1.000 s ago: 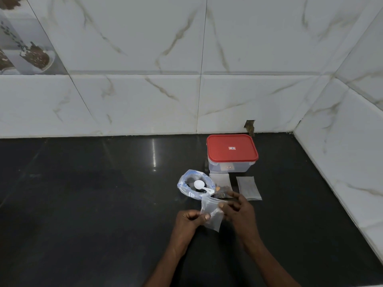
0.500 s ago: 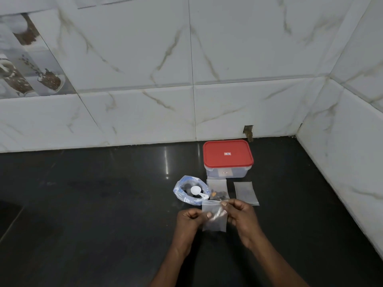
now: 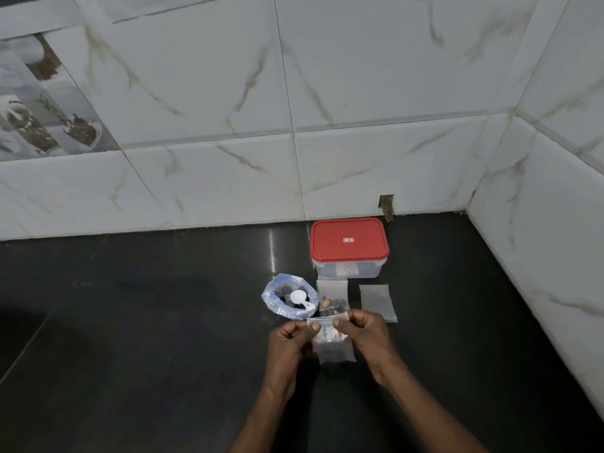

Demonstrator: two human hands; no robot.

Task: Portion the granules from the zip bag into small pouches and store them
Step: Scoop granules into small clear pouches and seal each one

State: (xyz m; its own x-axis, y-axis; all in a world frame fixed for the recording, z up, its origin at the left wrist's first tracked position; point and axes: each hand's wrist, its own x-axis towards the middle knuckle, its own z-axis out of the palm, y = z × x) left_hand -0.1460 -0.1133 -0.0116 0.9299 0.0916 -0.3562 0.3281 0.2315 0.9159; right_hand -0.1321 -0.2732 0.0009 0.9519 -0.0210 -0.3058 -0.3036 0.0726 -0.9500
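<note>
A small clear pouch [image 3: 331, 346] with dark granules at its bottom hangs upright between my hands. My left hand [image 3: 289, 343] pinches its top strip at the left end, my right hand [image 3: 366, 331] pinches it at the right end. Behind them the zip bag [image 3: 277, 297] lies open on the black counter with a white scoop [image 3: 298, 297] inside. Another pouch [image 3: 331, 289] holding some dark granules lies just behind my hands. A flat pouch [image 3: 377, 300] lies to its right.
A clear box with a shut red lid [image 3: 349, 239] stands near the back wall, behind the pouches. White tiled walls close off the back and the right side. The black counter [image 3: 147, 322] stretches to the left.
The pouch went from tilted to hanging straight, and both hands now pinch its top strip at the two ends. The camera tipped upward, showing more wall.
</note>
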